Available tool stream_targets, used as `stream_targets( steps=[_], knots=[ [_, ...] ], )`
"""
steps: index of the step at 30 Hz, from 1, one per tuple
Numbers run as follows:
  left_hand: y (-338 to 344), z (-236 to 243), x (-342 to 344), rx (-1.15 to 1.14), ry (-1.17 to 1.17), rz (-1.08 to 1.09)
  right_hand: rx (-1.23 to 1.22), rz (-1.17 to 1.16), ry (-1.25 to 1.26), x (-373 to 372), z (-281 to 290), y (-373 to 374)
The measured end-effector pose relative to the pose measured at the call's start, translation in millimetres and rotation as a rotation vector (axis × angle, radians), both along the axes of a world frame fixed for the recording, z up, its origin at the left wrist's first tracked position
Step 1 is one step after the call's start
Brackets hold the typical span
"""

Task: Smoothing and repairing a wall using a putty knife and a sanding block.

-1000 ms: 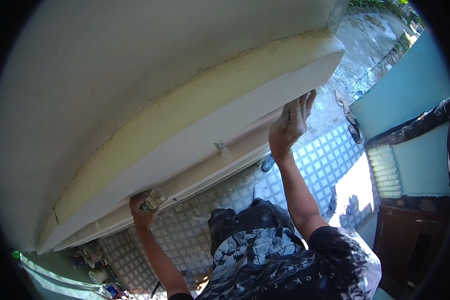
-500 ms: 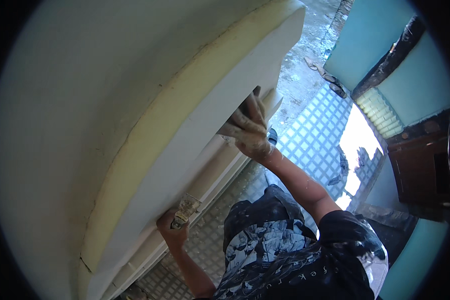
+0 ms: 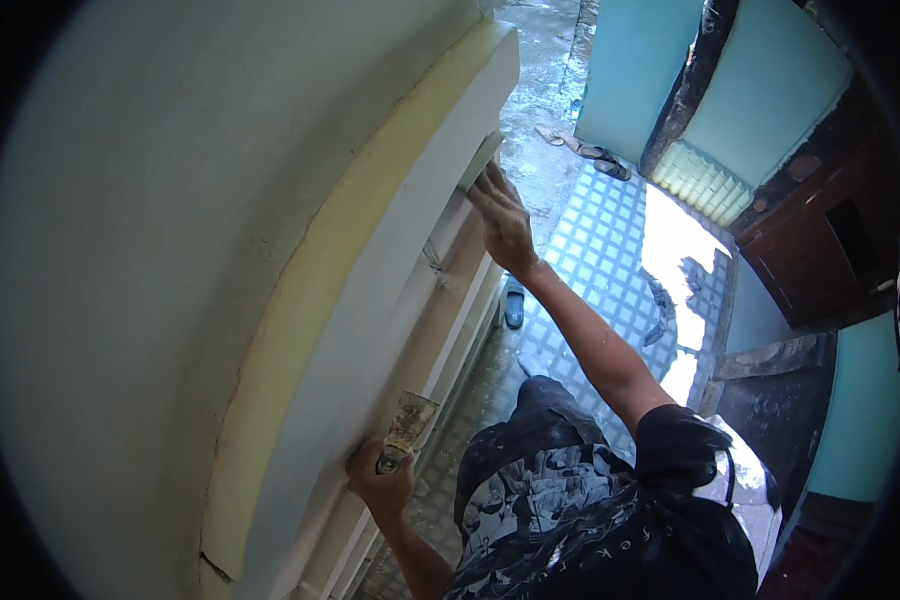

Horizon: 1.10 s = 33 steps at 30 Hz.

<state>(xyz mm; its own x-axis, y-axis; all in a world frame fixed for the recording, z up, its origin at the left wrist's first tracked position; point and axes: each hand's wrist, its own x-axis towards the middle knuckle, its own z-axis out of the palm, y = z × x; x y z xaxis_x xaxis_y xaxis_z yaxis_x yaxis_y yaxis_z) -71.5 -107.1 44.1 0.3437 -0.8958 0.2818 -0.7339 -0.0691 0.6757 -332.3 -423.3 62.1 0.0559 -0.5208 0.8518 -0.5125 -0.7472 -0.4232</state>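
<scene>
My left hand [image 3: 382, 482] is wrapped round the handle of a putty knife [image 3: 410, 420], its wide blade pointing up and crusted with dried filler. That hand is beside the lower part of a white window-like frame under a curved ledge [image 3: 370, 245]. My right hand [image 3: 504, 222], dusty with white, reaches up to the far end of the same frame. Its fingers are stretched out against a pale edge piece [image 3: 483, 163]. I can make out nothing held in it, though the palm side is hidden.
A pale wall [image 3: 170, 250] fills the left side, with a yellowish band [image 3: 305, 290] along the ledge. Below lies a tiled floor [image 3: 595, 240] with a dark sandal [image 3: 514, 303] on it. More footwear [image 3: 610, 168] lies near a turquoise wall [image 3: 635, 70]. A brown wooden cabinet [image 3: 815, 245] stands at right.
The view has shifted, so the ledge sits differently. My right hand has moved farther along the frame, its fingers now flatter against the edge piece. My left hand still grips the putty knife.
</scene>
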Motion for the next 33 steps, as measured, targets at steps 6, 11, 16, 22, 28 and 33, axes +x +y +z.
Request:
stream_targets(
  steps=[6, 11, 16, 22, 28, 33],
  knots=[
    [-1.5, -7.1, -2.3, -0.125, -0.012, 0.035, 0.37, 0.116, -0.158, 48.5, -2.8, 70.0],
    [-6.5, -6.2, 3.5, -0.023, -0.017, -0.021, 0.204, 0.085, 0.138, 28.4, 1.5, 74.7],
    [-10.1, 0.0, 5.5, 0.024, 0.064, -0.058, 0.407, -0.195, -0.258, 18.8, 58.5, 38.1],
    [-11.9, -1.7, -6.3, -0.132, -0.022, -0.037, 0.67, -0.231, -0.241, -12.7, 67.8, -12.0],
    [1.2, -17.8, 1.3, -0.116, -0.024, 0.069, 1.052, 0.687, -0.173, 1.4, 51.9, 115.0],
    [2.4, -6.8, -8.5, -0.151, -0.092, 0.123, 0.901, 0.209, -0.327, -36.2, 66.9, 78.5]
  ],
)
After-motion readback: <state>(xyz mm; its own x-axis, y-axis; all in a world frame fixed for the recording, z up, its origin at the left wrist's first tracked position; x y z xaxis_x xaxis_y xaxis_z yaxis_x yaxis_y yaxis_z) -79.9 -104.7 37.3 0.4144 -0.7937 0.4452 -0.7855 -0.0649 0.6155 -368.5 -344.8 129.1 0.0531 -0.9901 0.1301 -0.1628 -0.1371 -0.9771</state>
